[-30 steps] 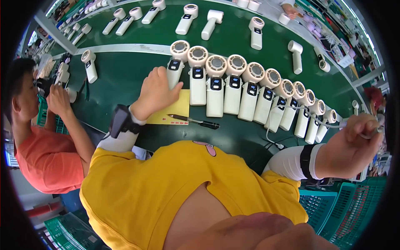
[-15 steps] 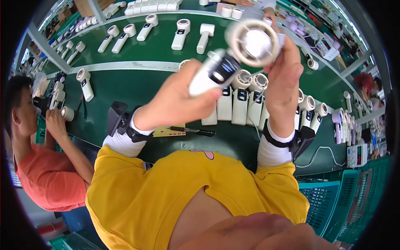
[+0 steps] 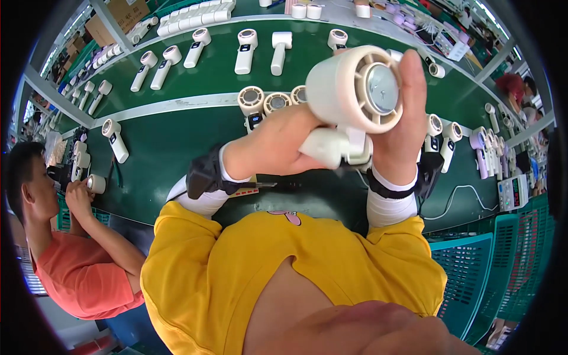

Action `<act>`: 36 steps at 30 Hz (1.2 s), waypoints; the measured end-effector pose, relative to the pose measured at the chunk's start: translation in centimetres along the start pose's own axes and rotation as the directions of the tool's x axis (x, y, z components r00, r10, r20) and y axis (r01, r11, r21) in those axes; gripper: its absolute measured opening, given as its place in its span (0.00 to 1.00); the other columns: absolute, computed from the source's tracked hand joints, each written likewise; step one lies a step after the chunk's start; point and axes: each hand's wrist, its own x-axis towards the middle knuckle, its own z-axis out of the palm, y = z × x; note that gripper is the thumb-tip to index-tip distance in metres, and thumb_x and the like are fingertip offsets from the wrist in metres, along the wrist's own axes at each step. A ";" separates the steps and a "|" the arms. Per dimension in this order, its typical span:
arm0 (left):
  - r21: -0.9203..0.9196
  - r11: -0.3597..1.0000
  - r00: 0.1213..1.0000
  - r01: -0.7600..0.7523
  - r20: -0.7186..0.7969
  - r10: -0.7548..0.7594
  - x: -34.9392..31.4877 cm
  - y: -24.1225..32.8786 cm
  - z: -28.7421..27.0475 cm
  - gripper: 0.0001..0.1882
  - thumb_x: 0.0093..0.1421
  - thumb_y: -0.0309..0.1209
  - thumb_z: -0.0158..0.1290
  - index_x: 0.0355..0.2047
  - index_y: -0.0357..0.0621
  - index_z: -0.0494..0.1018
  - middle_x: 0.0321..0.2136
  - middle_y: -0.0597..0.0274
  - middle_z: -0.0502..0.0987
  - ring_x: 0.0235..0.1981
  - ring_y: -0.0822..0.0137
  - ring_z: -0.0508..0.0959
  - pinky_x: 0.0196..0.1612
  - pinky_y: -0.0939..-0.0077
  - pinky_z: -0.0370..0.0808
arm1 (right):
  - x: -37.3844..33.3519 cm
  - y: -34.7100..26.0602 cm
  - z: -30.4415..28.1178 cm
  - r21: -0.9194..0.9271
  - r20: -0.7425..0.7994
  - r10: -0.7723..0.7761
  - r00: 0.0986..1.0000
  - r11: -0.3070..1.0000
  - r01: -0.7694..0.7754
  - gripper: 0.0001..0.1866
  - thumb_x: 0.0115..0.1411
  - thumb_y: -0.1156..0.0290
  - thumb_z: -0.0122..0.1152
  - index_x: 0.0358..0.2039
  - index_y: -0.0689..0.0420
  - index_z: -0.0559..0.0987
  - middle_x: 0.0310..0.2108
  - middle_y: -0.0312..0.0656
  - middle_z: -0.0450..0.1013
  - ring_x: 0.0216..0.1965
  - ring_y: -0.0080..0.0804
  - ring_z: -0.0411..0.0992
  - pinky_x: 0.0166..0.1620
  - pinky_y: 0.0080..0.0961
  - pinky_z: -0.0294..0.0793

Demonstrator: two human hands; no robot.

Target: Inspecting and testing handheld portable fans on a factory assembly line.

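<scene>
A white handheld fan [image 3: 337,89] is raised in front of me, its round cream grille turned to the right with a silver disc at its centre. My left hand [image 3: 278,142] is closed around its handle, which is tilted and largely hidden by the fingers. My right hand [image 3: 405,127] cups the fan head from behind on the right, one finger or thumb standing up beside the rim; its other fingers are mostly hidden. Behind my hands a row of similar handheld fans [image 3: 251,102] lies on the green bench, partly covered.
More handheld fans [image 3: 245,50] lie beyond a pale rail [image 3: 177,104]. A pen [image 3: 278,184] lies near my left wrist. On the right are a white cable [image 3: 458,195], a small meter box [image 3: 512,193] and teal crates [image 3: 464,272]. A co-worker in a coral shirt [image 3: 83,272] sits at left.
The fan has turned so its head now shows its side and its handle's display no longer shows. My left hand has rotated with it. The right hand has moved behind the head.
</scene>
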 end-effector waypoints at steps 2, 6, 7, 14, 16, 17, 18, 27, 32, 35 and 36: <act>-0.482 0.813 0.927 0.326 -0.005 -0.375 -1.4 0.6 2.1 0.27 0.49 0.38 0.55 0.44 0.39 0.58 0.24 0.57 0.70 0.20 0.65 0.73 0.23 0.78 0.69 | 0.4 0.5 -0.7 -0.586 0.039 -0.638 0.769 0.608 0.535 0.28 0.62 0.53 0.30 0.39 0.67 0.68 0.31 0.43 0.68 0.31 0.25 0.67 0.36 0.17 0.67; -0.825 0.229 0.787 0.517 0.353 -0.506 -1.0 1.0 0.3 0.30 0.52 0.39 0.53 0.49 0.40 0.53 0.25 0.58 0.70 0.20 0.67 0.72 0.23 0.78 0.69 | 0.2 0.5 -0.1 -0.755 0.309 -0.794 0.524 0.129 0.642 0.24 0.62 0.57 0.32 0.38 0.66 0.68 0.28 0.40 0.67 0.29 0.23 0.65 0.33 0.15 0.65; -0.830 0.025 0.751 0.557 0.490 -0.442 -0.5 1.2 -0.6 0.31 0.53 0.39 0.52 0.51 0.39 0.51 0.25 0.59 0.70 0.20 0.68 0.72 0.23 0.78 0.69 | 0.1 0.5 -0.1 -0.750 0.353 -0.776 0.523 0.099 0.654 0.22 0.62 0.58 0.33 0.38 0.66 0.68 0.27 0.39 0.67 0.28 0.22 0.65 0.31 0.14 0.64; -0.825 0.556 0.764 -0.101 -0.422 -0.487 -2.8 7.2 -6.2 0.23 0.51 0.39 0.52 0.40 0.36 0.59 0.28 0.61 0.67 0.21 0.70 0.66 0.25 0.76 0.66 | -0.9 -0.4 0.6 -0.745 0.246 -0.608 0.755 0.380 0.549 0.13 0.56 0.64 0.51 0.34 0.62 0.69 0.26 0.43 0.67 0.24 0.28 0.68 0.27 0.18 0.66; -0.239 0.908 0.651 -0.345 -0.757 0.048 -1.3 10.5 -6.3 0.25 0.52 0.41 0.52 0.42 0.37 0.59 0.27 0.53 0.70 0.26 0.62 0.73 0.31 0.72 0.70 | -1.1 -0.8 1.3 -0.717 0.225 -0.602 0.766 0.430 0.548 0.12 0.55 0.66 0.52 0.33 0.62 0.69 0.26 0.43 0.67 0.23 0.29 0.68 0.26 0.18 0.66; -0.295 0.886 0.672 -0.359 -0.740 0.026 -0.7 9.1 -6.7 0.25 0.52 0.41 0.52 0.42 0.37 0.59 0.27 0.53 0.70 0.26 0.62 0.73 0.31 0.72 0.70 | -0.8 -0.3 0.0 -0.764 0.313 -0.623 0.717 0.283 0.579 0.10 0.54 0.67 0.53 0.32 0.61 0.69 0.24 0.42 0.66 0.22 0.30 0.67 0.25 0.19 0.65; -0.496 0.854 0.699 -0.159 -0.667 -0.258 -0.3 9.7 -8.6 0.25 0.51 0.42 0.53 0.42 0.38 0.59 0.26 0.55 0.70 0.27 0.62 0.73 0.34 0.71 0.69 | -0.9 -0.4 0.4 -0.752 0.444 -0.600 0.666 0.155 0.641 0.09 0.52 0.69 0.54 0.31 0.61 0.70 0.23 0.42 0.66 0.21 0.31 0.66 0.23 0.20 0.64; -0.553 0.827 0.689 -0.103 -0.639 -0.341 -2.0 10.7 -10.4 0.31 0.48 0.42 0.54 0.44 0.37 0.54 0.35 0.59 0.63 0.32 0.66 0.66 0.34 0.74 0.63 | -1.5 0.4 1.9 -0.779 0.573 -0.471 0.671 -0.058 0.625 0.05 0.52 0.76 0.50 0.31 0.62 0.71 0.21 0.42 0.65 0.21 0.33 0.63 0.23 0.22 0.60; -0.165 0.935 0.597 -0.314 -0.800 0.060 -1.4 10.0 -7.1 0.30 0.51 0.44 0.49 0.45 0.35 0.53 0.36 0.54 0.63 0.34 0.64 0.66 0.33 0.73 0.66 | -1.5 1.1 1.2 -0.710 0.635 -0.507 0.583 -0.085 0.699 0.05 0.52 0.76 0.50 0.30 0.62 0.71 0.21 0.43 0.65 0.20 0.33 0.63 0.23 0.21 0.60; -0.798 0.595 0.579 0.101 -0.439 -0.687 -0.9 9.7 -9.3 0.25 0.56 0.41 0.42 0.45 0.31 0.53 0.38 0.48 0.63 0.32 0.61 0.67 0.29 0.74 0.70 | -1.9 0.2 1.5 -0.740 0.584 -0.382 0.717 0.112 0.663 0.05 0.54 0.74 0.49 0.29 0.62 0.71 0.21 0.41 0.66 0.20 0.28 0.62 0.23 0.20 0.60; -0.790 0.604 0.560 0.105 -0.455 -0.692 -0.6 9.1 -9.5 0.25 0.56 0.41 0.42 0.45 0.31 0.53 0.38 0.48 0.63 0.32 0.61 0.67 0.29 0.74 0.70 | -2.0 0.0 2.0 -0.728 0.597 -0.367 0.713 0.126 0.674 0.05 0.54 0.74 0.49 0.29 0.62 0.71 0.21 0.41 0.66 0.20 0.28 0.62 0.23 0.20 0.60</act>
